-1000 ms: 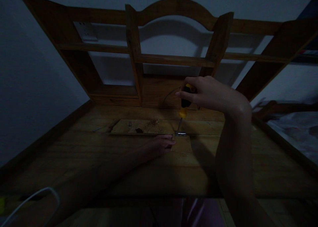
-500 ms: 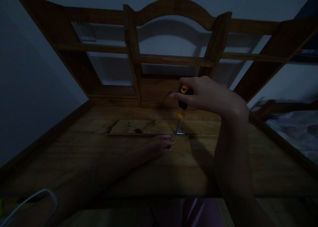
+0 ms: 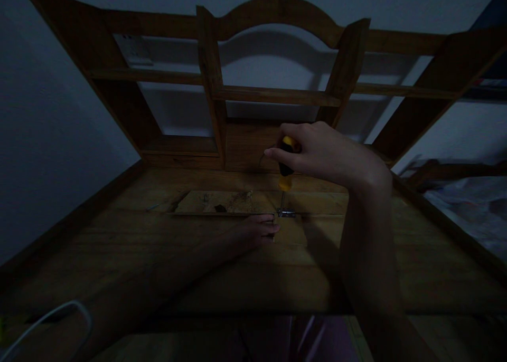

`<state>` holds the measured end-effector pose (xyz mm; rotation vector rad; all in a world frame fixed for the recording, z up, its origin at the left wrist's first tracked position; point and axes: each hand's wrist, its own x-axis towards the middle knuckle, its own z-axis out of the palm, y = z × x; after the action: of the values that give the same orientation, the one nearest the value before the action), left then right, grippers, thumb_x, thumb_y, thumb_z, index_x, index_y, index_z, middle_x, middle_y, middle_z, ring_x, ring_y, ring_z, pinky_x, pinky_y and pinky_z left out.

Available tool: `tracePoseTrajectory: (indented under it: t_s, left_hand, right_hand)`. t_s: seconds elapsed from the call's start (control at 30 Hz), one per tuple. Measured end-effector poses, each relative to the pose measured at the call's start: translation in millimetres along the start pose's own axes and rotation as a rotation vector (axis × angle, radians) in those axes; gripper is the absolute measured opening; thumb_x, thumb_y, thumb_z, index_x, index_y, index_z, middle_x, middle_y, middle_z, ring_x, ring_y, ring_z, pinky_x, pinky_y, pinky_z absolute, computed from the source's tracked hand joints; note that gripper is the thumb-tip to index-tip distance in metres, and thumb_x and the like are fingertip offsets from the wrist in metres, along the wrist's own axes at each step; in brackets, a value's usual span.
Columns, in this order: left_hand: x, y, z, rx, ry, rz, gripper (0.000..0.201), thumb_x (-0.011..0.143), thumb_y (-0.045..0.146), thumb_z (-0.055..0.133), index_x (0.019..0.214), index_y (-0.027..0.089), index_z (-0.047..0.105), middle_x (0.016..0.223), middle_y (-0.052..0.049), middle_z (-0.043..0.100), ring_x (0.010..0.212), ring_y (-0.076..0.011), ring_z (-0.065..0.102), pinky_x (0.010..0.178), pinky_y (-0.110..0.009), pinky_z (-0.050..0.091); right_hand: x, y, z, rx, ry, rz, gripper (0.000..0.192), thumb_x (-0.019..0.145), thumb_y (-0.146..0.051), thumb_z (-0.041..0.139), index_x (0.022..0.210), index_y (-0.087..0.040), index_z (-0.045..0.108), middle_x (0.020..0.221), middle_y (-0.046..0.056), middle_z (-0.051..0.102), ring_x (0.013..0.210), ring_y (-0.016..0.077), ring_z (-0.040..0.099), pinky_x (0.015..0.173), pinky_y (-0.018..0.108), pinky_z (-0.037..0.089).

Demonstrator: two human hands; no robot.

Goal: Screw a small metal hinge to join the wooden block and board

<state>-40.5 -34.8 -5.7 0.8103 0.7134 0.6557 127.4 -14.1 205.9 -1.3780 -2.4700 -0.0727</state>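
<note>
Here, your right hand (image 3: 317,152) is curled round the screwdriver (image 3: 285,182), its tip at the hinge (image 3: 289,213) above the table (image 3: 245,288); your left hand (image 3: 253,233), slightly spread, touches the board (image 3: 291,232), whether gripping I cannot tell.

1. I see a wooden desktop (image 3: 253,285) across the frame's lower half.
2. A long, rough-patched board (image 3: 237,203) lies mid-frame.
3. A smaller board (image 3: 291,232) lies right of centre.
4. Something thin (image 3: 153,207) lies left of centre.
</note>
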Motion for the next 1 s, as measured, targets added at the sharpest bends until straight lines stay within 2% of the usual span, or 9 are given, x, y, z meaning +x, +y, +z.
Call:
tracePoseTrajectory:
  t_s: [0.2,0.37,0.53,0.67,0.9,1.0]
  left_hand:
    - [-2.5,3.3,3.4,0.014,-0.059,-0.012,0.023,0.076,0.026,0.085,0.085,0.017,0.066,0.088,-0.003,0.068,0.085,-0.0162,0.066,0.086,-0.027,0.050]
    - [0.0,-1.0,-3.0,0.018,-0.036,0.001,0.029,0.075,0.027,0.087,0.095,0.017,0.069,0.094,-0.004,0.070,0.095,-0.0194,0.067,0.089,-0.028,0.050]
    - [2.4,-2.6,-5.5,0.027,-0.048,-0.002,0.027,0.074,0.028,0.088,0.089,0.016,0.069,0.089,-0.003,0.068,0.084,-0.0145,0.065,0.080,-0.024,0.050]
    - [5.7,-5.5,-7.9,0.040,-0.015,0.000,0.029,0.072,0.028,0.089,0.087,0.015,0.068,0.086,-0.001,0.067,0.077,-0.0117,0.062,0.074,-0.022,0.048]
    - [5.3,-4.8,-8.0,0.026,-0.019,-0.003,0.027,0.073,0.027,0.089,0.090,0.017,0.071,0.093,-0.003,0.070,0.088,-0.0136,0.066,0.082,-0.023,0.051]
    - [2.6,-1.5,-3.3,0.037,-0.027,-0.004,0.026,0.073,0.029,0.089,0.088,0.016,0.071,0.092,-0.004,0.071,0.087,-0.0154,0.067,0.084,-0.025,0.051]
  right_hand:
    - [1.6,-0.1,-2.1,0.051,-0.041,-0.047,0.020,0.095,-0.037,0.055,0.104,-0.024,0.066,0.103,0.006,0.074,0.092,0.0265,0.067,0.078,0.035,0.046]
    - [1.0,0.9,-1.0,0.056,-0.026,-0.066,0.022,0.097,-0.042,0.055,0.104,-0.024,0.066,0.105,0.007,0.073,0.096,0.0273,0.067,0.080,0.035,0.045]
    - [2.5,3.4,-0.9,0.046,-0.035,-0.012,0.025,0.097,-0.042,0.052,0.106,-0.024,0.068,0.103,0.007,0.074,0.095,0.0272,0.068,0.082,0.035,0.046]
    - [3.3,4.9,-2.7,0.045,-0.048,-0.042,0.023,0.094,-0.034,0.053,0.105,-0.021,0.069,0.105,0.008,0.074,0.096,0.0268,0.068,0.084,0.034,0.045]
    - [0.8,2.9,0.3,-0.017,-0.008,0.030,0.039,0.098,-0.053,0.050,0.111,-0.020,0.067,0.106,0.011,0.073,0.100,0.0299,0.066,0.081,0.036,0.045]
    - [0.6,1.1,-0.6,-0.016,-0.026,0.052,0.037,0.099,-0.050,0.047,0.106,-0.020,0.067,0.104,0.012,0.073,0.093,0.0288,0.067,0.076,0.036,0.044]
